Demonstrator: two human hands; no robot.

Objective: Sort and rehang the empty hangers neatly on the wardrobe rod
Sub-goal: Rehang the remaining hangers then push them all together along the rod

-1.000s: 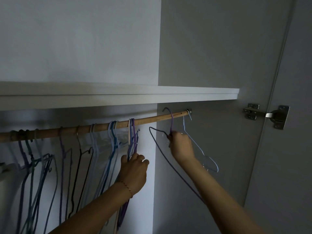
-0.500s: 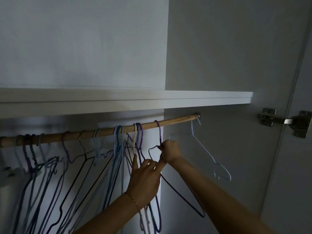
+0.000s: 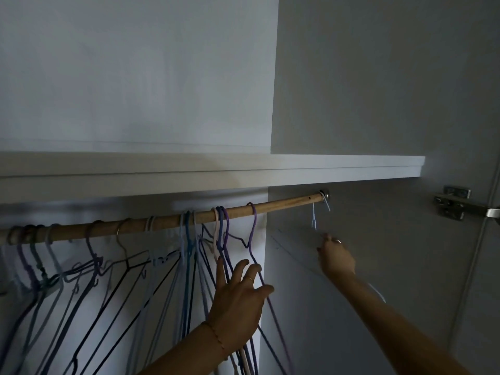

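Inside the wardrobe (image 3: 378, 77), rod (image 3: 270, 207) crowded with hangers (image 3: 186, 255), left hand (image 3: 238, 301) spread open, right hand (image 3: 336, 258) pinching pale blue hanger (image 3: 313, 220)

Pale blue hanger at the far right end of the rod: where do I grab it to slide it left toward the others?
Pinch the pale blue hanger at its thin neck, just below the wooden rod, coming from below and the right, where the right hand is. Its hook sits against the end bracket, so that side is probably cramped.
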